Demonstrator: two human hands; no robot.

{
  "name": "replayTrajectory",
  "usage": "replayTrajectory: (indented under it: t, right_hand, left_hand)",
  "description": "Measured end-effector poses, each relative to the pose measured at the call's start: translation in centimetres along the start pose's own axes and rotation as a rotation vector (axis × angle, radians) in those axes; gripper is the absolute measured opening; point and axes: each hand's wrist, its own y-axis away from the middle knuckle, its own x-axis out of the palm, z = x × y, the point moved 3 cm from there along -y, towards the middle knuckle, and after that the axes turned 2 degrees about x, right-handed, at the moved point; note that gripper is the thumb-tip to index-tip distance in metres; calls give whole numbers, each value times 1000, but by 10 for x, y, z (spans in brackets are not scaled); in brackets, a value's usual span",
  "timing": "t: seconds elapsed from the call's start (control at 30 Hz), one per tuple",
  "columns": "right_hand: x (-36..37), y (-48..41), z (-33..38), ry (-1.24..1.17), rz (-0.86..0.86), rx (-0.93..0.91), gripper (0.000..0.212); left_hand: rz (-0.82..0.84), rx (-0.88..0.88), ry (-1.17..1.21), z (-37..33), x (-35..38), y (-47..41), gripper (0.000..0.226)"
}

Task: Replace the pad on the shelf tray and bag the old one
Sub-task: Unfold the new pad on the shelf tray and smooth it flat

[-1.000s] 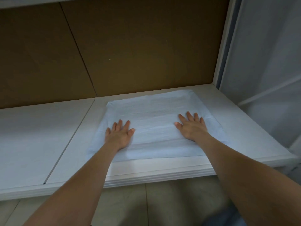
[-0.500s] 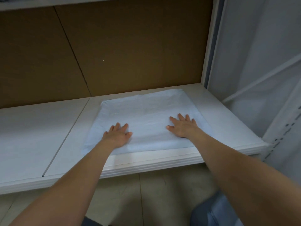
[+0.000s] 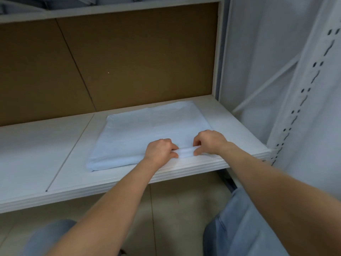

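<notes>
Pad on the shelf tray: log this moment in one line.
pad: on shelf tray, near edge bunched | left hand: pinches near edge | right hand: pinches near edge

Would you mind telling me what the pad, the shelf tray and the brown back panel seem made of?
Pad: thin, pale blue, matte, paper-like or non-woven sheet; its rolled front edge is pinched by the left hand and right hand. Shelf tray: white, smooth, probably painted metal; ribbed front lip. Back panel: brown, matte, likely cardboard or hardboard.
</notes>
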Motion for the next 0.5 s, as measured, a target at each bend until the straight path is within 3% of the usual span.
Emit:
replayTrajectory:
  t: [0.23, 0.5]
  right_hand:
    - [-6, 6, 14, 266, -219, -60, 20]
    - [7, 6, 9, 216, -24, 27, 34]
  left_hand:
    - [-78, 22, -256, -15, -8, -6, 31]
    - [32, -1, -268, -20, 7, -10, 40]
